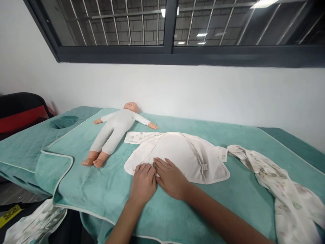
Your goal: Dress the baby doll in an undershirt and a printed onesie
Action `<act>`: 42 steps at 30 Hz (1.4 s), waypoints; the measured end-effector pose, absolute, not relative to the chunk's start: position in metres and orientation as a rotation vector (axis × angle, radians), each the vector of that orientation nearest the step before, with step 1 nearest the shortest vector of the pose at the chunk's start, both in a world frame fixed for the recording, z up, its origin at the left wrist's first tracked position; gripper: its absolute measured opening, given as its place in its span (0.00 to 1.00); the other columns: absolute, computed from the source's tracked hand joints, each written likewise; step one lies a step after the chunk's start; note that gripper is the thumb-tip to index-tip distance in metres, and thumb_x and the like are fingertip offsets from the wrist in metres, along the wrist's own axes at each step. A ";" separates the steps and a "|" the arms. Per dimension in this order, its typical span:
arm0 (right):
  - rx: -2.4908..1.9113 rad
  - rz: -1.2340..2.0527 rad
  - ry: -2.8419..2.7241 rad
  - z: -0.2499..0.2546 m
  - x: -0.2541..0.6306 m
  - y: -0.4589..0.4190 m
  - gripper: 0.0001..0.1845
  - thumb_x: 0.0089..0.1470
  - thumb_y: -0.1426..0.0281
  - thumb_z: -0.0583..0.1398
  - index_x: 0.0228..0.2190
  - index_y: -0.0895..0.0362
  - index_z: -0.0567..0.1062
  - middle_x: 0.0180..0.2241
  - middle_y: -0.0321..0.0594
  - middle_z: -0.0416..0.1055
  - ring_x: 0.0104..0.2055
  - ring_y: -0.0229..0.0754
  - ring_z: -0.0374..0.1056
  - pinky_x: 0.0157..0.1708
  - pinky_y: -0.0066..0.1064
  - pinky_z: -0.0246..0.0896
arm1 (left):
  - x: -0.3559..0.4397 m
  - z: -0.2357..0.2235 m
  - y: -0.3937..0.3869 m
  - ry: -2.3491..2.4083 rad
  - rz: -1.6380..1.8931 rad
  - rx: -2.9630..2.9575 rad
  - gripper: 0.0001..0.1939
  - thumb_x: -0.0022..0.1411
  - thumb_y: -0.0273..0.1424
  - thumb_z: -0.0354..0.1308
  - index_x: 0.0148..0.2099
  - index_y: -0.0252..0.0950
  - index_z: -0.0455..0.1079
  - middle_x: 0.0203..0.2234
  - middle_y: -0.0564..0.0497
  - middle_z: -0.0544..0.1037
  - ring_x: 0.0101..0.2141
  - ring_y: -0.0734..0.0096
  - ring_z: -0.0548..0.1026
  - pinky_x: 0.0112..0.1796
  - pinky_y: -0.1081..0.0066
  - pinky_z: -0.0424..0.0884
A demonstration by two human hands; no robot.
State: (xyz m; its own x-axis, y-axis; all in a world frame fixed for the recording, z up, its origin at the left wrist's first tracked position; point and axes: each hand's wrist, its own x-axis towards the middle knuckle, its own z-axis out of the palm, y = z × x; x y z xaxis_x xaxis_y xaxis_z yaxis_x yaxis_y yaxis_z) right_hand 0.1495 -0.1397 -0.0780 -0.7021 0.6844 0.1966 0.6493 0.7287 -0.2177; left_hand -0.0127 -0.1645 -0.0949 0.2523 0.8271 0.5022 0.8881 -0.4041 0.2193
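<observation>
A white baby top (172, 149) lies spread out on the teal cover, with one printed sleeve stretched to the left and a small label on its right part. My left hand (143, 181) is at its near edge, fingers curled over the fabric. Beside it, touching or nearly so, my right hand (172, 178) rests flat on the cloth with its fingers stretched out. Left of the top, a baby doll (118, 123) in a white bodysuit lies on its back, arms spread and feet bare.
A crumpled floral cloth (276, 183) lies at the right. The teal cover (96, 189) drapes over the bed's front edge. A dip or hole (63, 122) shows at the left. Another printed cloth (35, 222) hangs low left, a black-and-red object (24, 113) stands behind, and a window (167, 30) is above.
</observation>
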 end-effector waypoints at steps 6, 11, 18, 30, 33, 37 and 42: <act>-1.093 0.303 -2.669 -0.076 0.163 -0.124 0.27 0.66 0.60 0.47 0.61 0.57 0.62 0.66 0.45 0.55 0.68 0.42 0.47 0.66 0.42 0.41 | -0.014 -0.093 -0.165 -1.657 -0.842 -2.413 0.10 0.58 0.18 0.50 0.29 0.37 0.64 0.28 0.50 0.70 0.34 0.63 0.67 0.39 0.62 0.62; -1.586 0.089 -2.477 -0.082 0.176 -0.061 0.33 0.66 0.57 0.44 0.64 0.65 0.56 0.68 0.51 0.48 0.70 0.47 0.43 0.66 0.44 0.38 | -0.015 -0.095 -0.164 -1.662 -0.838 -2.416 0.10 0.58 0.18 0.50 0.29 0.37 0.64 0.28 0.50 0.70 0.33 0.64 0.67 0.39 0.62 0.62; -1.877 0.030 -2.286 -0.089 0.196 -0.004 0.37 0.66 0.55 0.41 0.65 0.69 0.53 0.68 0.54 0.46 0.70 0.49 0.39 0.65 0.44 0.37 | -0.014 -0.093 -0.165 -1.677 -0.869 -2.435 0.10 0.59 0.18 0.49 0.29 0.37 0.64 0.28 0.50 0.71 0.34 0.64 0.67 0.39 0.62 0.62; -1.912 0.026 -2.240 -0.090 0.222 -0.018 0.37 0.66 0.56 0.42 0.64 0.73 0.54 0.67 0.57 0.48 0.70 0.49 0.43 0.65 0.39 0.43 | -0.015 -0.093 -0.166 -1.684 -0.903 -2.417 0.10 0.57 0.18 0.49 0.29 0.37 0.65 0.28 0.50 0.71 0.33 0.65 0.67 0.39 0.63 0.62; -1.906 -0.002 -2.250 -0.091 0.223 -0.026 0.38 0.66 0.56 0.42 0.63 0.74 0.54 0.67 0.58 0.48 0.70 0.50 0.42 0.66 0.39 0.42 | -0.016 -0.094 -0.166 -1.677 -0.905 -2.421 0.10 0.57 0.17 0.49 0.29 0.37 0.64 0.28 0.50 0.71 0.34 0.65 0.67 0.39 0.63 0.62; -1.874 -0.078 -2.290 -0.094 0.217 -0.041 0.38 0.65 0.56 0.43 0.63 0.74 0.55 0.67 0.60 0.47 0.70 0.53 0.41 0.66 0.43 0.41 | -0.016 -0.096 -0.166 -1.644 -0.918 -2.402 0.11 0.58 0.17 0.49 0.29 0.37 0.64 0.27 0.50 0.70 0.33 0.65 0.66 0.39 0.63 0.62; -1.808 -0.153 -2.343 -0.094 0.203 -0.055 0.38 0.65 0.56 0.43 0.63 0.75 0.56 0.66 0.61 0.48 0.69 0.55 0.43 0.65 0.45 0.41 | -0.015 -0.095 -0.166 -1.601 -0.955 -2.381 0.11 0.58 0.17 0.49 0.28 0.36 0.64 0.27 0.50 0.69 0.33 0.65 0.65 0.38 0.63 0.62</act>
State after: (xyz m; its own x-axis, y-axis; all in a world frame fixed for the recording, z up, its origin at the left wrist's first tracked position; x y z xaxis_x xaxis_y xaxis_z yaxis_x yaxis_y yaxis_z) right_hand 0.2033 -0.0552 -0.0942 -0.2459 0.9479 0.2026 0.9662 0.2565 -0.0270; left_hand -0.0154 -0.1663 -0.0950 0.2427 0.7935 0.5580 0.8681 -0.4345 0.2402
